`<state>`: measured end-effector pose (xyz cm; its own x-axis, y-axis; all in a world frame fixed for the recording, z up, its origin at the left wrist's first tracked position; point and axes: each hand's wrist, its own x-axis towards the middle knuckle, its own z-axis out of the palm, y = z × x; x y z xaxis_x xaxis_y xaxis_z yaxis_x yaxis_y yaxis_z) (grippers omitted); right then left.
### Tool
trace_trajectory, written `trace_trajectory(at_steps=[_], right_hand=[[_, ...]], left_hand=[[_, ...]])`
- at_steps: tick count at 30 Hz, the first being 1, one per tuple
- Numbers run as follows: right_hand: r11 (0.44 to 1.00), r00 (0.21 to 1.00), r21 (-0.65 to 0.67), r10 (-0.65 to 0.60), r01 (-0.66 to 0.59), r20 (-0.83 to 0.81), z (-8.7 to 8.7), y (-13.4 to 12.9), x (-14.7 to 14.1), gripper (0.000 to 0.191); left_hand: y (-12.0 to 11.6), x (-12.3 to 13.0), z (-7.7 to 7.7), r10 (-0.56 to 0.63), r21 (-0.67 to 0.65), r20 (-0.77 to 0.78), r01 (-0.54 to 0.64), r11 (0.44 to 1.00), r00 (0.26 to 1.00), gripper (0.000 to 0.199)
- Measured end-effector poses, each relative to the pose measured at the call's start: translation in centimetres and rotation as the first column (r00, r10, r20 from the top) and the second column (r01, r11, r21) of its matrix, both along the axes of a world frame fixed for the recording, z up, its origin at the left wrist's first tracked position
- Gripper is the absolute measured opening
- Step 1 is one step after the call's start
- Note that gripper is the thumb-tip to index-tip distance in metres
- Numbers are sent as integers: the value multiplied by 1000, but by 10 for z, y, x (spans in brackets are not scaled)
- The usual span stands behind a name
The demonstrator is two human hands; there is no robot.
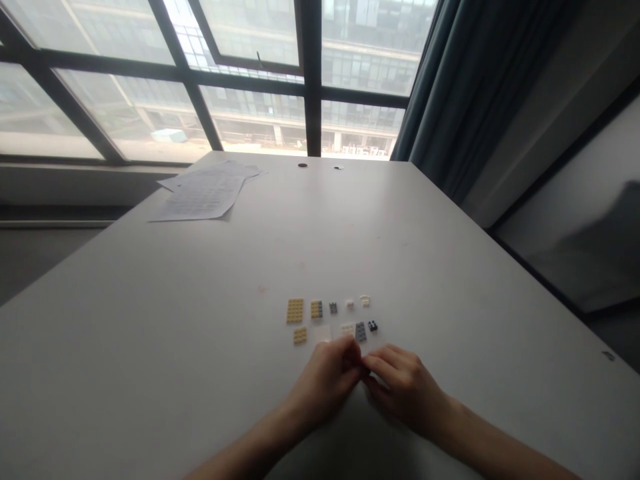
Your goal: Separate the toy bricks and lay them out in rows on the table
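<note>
My left hand [330, 370] and my right hand [404, 380] meet at the fingertips low in the view, over the near part of the white table. Both are closed in a pinch around something small and dark, mostly hidden by the fingers. Just beyond them lie building bricks in two loose rows. The far row has a large tan plate [295, 311], a tan and blue-grey plate [317, 309], a small grey brick [333, 308] and small white pieces [365, 301]. Nearer are a tan plate [300, 335], a white plate [347, 329], a dark grey plate [361, 332] and a black brick [373, 326].
Printed paper sheets [200, 193] lie at the table's far left. Two round cable holes [303, 165] sit near the far edge of the white table [450, 287]. Windows rise behind it, with a dark blue curtain [450, 100] on the right.
</note>
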<state>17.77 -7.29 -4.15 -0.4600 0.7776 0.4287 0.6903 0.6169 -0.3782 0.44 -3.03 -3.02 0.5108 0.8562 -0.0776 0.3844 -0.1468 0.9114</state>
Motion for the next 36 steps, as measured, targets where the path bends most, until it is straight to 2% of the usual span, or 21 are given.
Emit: trace_trajectory(at_steps=[6, 10, 13, 16, 20, 23, 26, 30, 33, 36], right_hand=[[999, 1000, 42, -31, 31, -2, -12, 0, 3, 19], [999, 999, -20, -47, 46, -25, -15, 2, 13, 17], [992, 994, -80, -99, 96, -40, -9, 7, 30, 16], [962, 969, -176, -226, 206, -100, 1, 16, 47, 15], [858, 917, -418, -379, 299, -123, 11, 29, 55, 16], [810, 905, -496, -412, 313, -103, 14, 34, 51, 17], [805, 909, -510, -405, 303, -100, 14, 37, 47, 15], [836, 910, -445, -403, 320, -102, 9, 43, 47, 15], [905, 926, -231, -376, 356, -44, 0, 49, 51, 15], [962, 960, -3, -272, 273, 69, -8, 52, 54, 14]], left_hand=[[-6, -2, -2, -72, 250, -200, 122, 960, 977, 14], [-8, -10, 0, -45, 348, -257, 136, 928, 965, 6], [-5, -25, 6, -12, 447, -257, 130, 885, 966, 6], [6, -50, 12, 76, 563, -218, 61, 824, 973, 10], [29, -87, 10, 276, 614, -173, -116, 781, 945, 15], [41, -107, 2, 391, 630, -144, -221, 745, 909, 17], [45, -116, -7, 452, 661, -110, -275, 698, 885, 17], [47, -120, -15, 472, 662, -108, -291, 691, 875, 15], [49, -122, -18, 476, 673, -122, -280, 685, 871, 15], [50, -124, -21, 485, 681, -134, -275, 678, 864, 15]])
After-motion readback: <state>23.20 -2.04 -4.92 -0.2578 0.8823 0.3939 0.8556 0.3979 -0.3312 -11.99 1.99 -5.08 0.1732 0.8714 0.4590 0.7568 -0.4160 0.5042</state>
